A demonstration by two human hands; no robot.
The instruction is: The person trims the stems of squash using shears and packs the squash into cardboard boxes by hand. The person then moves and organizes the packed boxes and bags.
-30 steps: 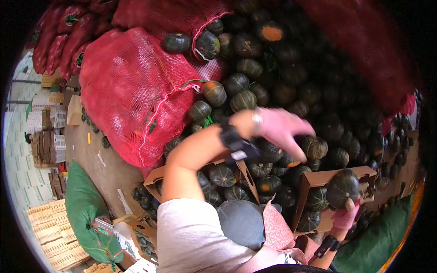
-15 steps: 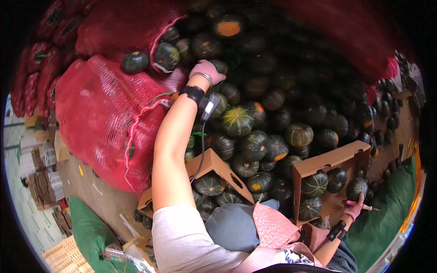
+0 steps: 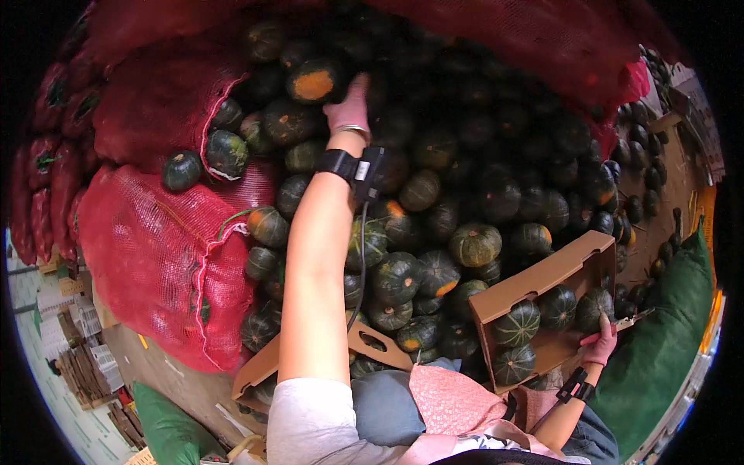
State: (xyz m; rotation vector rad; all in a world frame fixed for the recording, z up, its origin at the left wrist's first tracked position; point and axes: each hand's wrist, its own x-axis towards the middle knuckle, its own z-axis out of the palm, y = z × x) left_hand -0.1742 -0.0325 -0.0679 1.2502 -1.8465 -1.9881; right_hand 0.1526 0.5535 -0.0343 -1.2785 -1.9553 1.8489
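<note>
My left hand (image 3: pixel 349 112), in a pink glove, reaches into a heap of dark green kabocha squash (image 3: pixel 475 245). Its thumb and fingers are spread beside a squash with an orange patch (image 3: pixel 313 81); a dark squash by the fingertips is hard to make out in shadow. My right hand (image 3: pixel 600 346), also gloved, grips red-handled snips (image 3: pixel 635 319), blades pointing right. Its fingertips are at a squash (image 3: pixel 594 305) in the right end of a cardboard box (image 3: pixel 542 280). More squash lie in that box.
Red mesh sacks (image 3: pixel 159 267) bulge on the left, one spilling squash. A second cardboard box (image 3: pixel 380 348) is partly hidden by my left arm. Green sacks (image 3: pixel 659 356) lie at right and lower left. Stacked wood pieces (image 3: pixel 81 364) stand far left.
My left hand has moved off a squash and reached farther into the heap. The squash at my right hand now sits lower in the box. The whole view has shifted.
</note>
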